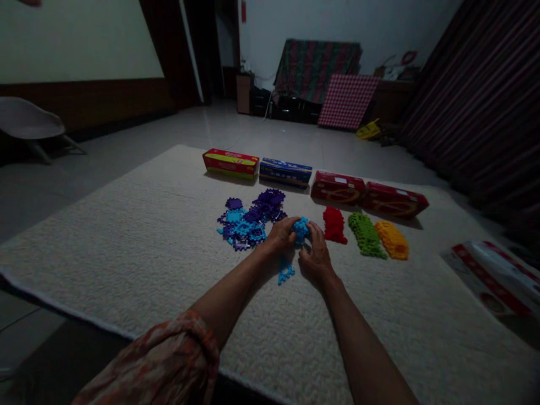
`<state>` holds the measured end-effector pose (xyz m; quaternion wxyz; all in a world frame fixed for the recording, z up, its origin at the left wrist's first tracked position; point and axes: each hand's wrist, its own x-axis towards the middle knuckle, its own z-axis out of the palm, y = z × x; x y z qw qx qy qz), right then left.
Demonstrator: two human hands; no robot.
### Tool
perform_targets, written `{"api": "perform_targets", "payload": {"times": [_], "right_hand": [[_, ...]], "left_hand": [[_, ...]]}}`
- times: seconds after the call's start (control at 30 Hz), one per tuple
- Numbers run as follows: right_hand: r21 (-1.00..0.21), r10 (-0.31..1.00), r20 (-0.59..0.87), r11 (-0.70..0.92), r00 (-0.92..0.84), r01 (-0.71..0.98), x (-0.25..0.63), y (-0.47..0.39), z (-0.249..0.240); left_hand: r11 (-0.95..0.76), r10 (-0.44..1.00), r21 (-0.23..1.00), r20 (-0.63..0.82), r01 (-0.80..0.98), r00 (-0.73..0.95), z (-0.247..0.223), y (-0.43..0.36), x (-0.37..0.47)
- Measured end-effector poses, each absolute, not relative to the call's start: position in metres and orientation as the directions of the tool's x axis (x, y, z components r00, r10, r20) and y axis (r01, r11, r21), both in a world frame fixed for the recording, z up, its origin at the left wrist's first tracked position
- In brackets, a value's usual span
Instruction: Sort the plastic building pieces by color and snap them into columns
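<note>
A small stack of light blue interlocking toy pieces (301, 229) is gripped between my two hands. My left hand (282, 235) closes on its left side, and my right hand (316, 256) holds it from the right with curved fingers. Just below my left hand, a loose light blue piece (286, 271) lies on the mat. To the left is a mixed heap of purple pieces (270, 203) and light blue pieces (243, 226). Beyond my right hand are a red stack (334, 225), a green row (366, 235) and an orange row (392, 240).
A row of boxes stands behind the pieces: a red-yellow box (231, 165), a blue box (285, 172) and two dark red boxes (338, 188). All rest on a beige mat (126, 242). A plastic-covered package (498, 278) lies at right, a chair (31, 121) at far left.
</note>
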<state>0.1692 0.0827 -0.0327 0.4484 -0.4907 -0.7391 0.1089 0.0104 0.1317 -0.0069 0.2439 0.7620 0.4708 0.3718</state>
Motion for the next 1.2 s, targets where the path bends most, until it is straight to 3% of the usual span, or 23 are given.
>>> {"api": "perform_targets", "payload": {"times": [0.5, 0.7, 0.9, 1.1, 1.2], "right_hand": [[-0.453, 0.746, 0.634, 0.570, -0.201, 0.686, 0.170, 0.095, -0.042], [-0.496, 0.734, 0.662, 0.578, -0.149, 0.648, 0.169, 0.091, -0.038], [-0.559, 0.755, 0.649, 0.553, -0.089, 0.618, 0.163, 0.077, -0.025], [-0.475, 0.783, 0.560, 0.571, -0.271, 0.669, 0.152, 0.049, -0.012], [-0.427, 0.814, 0.479, 0.543, -0.329, 0.723, 0.143, 0.031, -0.002]], "left_hand": [[-0.494, 0.866, 0.601, 0.406, 0.629, 0.293, -0.009, 0.130, 0.009], [-0.480, 0.875, 0.658, 0.405, 0.580, 0.264, -0.006, 0.138, 0.000], [-0.359, 0.933, 0.759, 0.309, 0.543, 0.185, -0.005, 0.139, -0.001], [-0.298, 0.952, 0.783, 0.284, 0.545, 0.113, 0.000, 0.132, -0.003], [-0.323, 0.946, 0.755, 0.282, 0.571, 0.162, 0.002, 0.135, -0.005]]}}
